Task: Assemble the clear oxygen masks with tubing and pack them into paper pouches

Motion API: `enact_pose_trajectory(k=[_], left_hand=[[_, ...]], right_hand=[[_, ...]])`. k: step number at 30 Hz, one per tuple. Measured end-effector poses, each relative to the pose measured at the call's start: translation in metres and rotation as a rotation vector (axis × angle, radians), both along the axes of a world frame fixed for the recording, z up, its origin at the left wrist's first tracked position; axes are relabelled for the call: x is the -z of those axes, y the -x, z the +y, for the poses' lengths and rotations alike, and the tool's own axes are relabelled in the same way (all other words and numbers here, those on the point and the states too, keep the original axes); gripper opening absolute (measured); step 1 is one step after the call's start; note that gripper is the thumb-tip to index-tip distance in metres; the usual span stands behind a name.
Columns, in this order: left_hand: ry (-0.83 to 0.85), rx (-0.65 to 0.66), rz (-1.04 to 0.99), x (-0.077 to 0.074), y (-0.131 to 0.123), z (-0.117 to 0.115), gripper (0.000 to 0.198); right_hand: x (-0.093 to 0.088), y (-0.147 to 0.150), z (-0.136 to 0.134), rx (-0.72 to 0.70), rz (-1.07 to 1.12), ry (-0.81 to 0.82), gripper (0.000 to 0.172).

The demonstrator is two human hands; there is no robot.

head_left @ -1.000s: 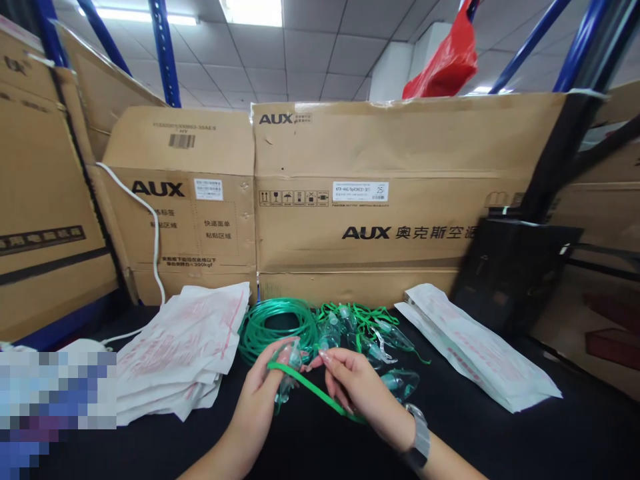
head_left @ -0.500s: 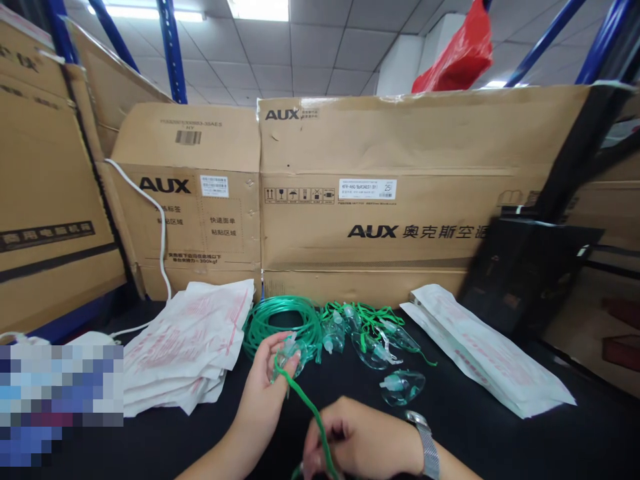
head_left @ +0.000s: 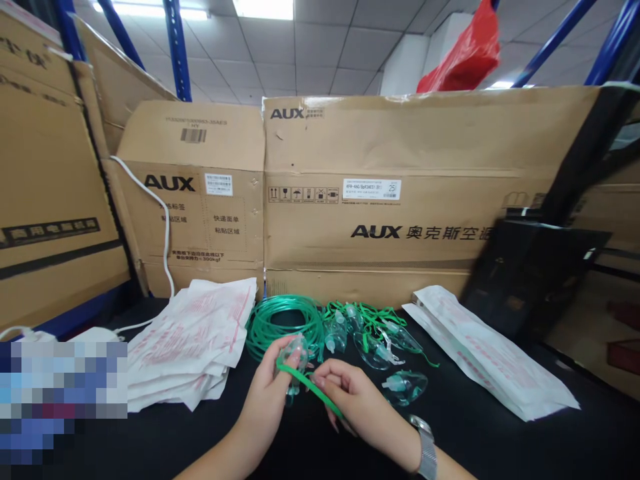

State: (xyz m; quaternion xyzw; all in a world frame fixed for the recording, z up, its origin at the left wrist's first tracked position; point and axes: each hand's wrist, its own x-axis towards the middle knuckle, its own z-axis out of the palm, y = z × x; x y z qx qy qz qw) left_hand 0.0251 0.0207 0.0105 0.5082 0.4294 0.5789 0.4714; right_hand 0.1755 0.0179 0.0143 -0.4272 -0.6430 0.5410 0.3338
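My left hand (head_left: 273, 377) is closed around a clear green-tinted oxygen mask (head_left: 296, 353), tilted up in front of the tubing. A flat green elastic strap (head_left: 313, 392) runs from the mask toward the lower right. My right hand (head_left: 345, 393) pinches this strap close beside the mask, and a watch sits on that wrist. Just behind the left hand lies a coil of green tubing (head_left: 285, 303). To the right of the hands a single mask (head_left: 407, 387) rests on the black table, and several more masks (head_left: 373, 350) with green straps lie behind it.
A stack of white printed pouches (head_left: 200, 333) lies at left, and more white pouches (head_left: 490, 353) lie at right. Cardboard panels (head_left: 415, 153) stand along the back. A white cable (head_left: 167, 247) hangs at left. A black box (head_left: 535, 280) stands at the right rear.
My right hand has moved up and left along the strap, closer to the mask. The mask in my left hand has turned more upright. The view has shifted slightly.
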Motion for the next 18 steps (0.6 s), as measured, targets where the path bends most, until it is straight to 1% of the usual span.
enact_pose_trajectory(k=[4, 8, 13, 15, 16, 18], left_hand=[[0.040, 0.028, -0.016, 0.000, -0.001, 0.001, 0.035], [0.039, 0.052, -0.043, 0.002, -0.001, 0.002, 0.035], [0.022, -0.005, -0.019, 0.004, -0.001, 0.001, 0.030], [0.041, 0.008, -0.041, 0.003, -0.002, 0.000, 0.032], [0.054, 0.019, -0.059, 0.003, -0.002, 0.000, 0.034], [0.068, 0.000, -0.089, 0.002, -0.002, 0.001, 0.037]], right_hand=[[-0.004, 0.001, -0.004, 0.019, 0.067, -0.006, 0.035], [-0.005, 0.003, -0.006, 0.030, 0.112, -0.011, 0.034], [-0.003, 0.003, -0.008, 0.023, 0.077, -0.087, 0.033], [-0.003, 0.002, -0.011, -0.022, 0.027, -0.066, 0.032], [-0.003, 0.001, -0.013, -0.072, -0.010, -0.029, 0.031], [-0.005, 0.001, -0.018, -0.232, -0.112, 0.004, 0.028]])
